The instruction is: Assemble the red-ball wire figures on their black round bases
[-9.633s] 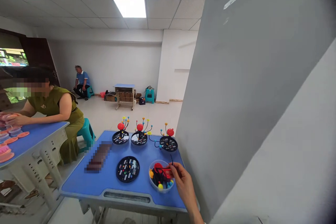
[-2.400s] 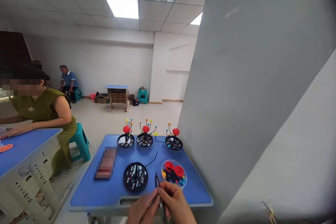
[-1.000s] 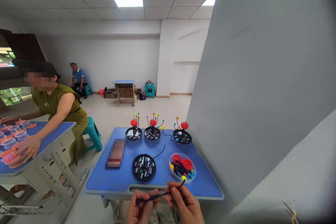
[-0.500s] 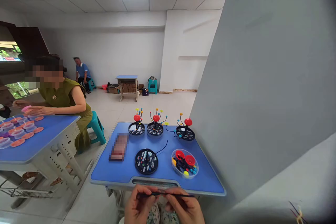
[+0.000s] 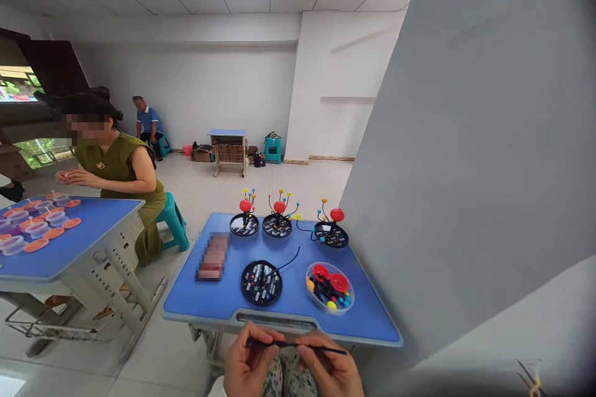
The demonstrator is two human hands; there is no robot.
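Head view, left hand and right hand raised, each grip pinching thin black rod

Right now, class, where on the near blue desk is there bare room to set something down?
Bare patches on the blue desk: the front-left corner, and between the black disc and clear dish. Crowded: the back edge, with three finished models.

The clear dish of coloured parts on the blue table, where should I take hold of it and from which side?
Take the clear dish by its bare rim on the near edge, coming from the front. It is round, shallow and full, and the near table is free, while planet models stand behind it.
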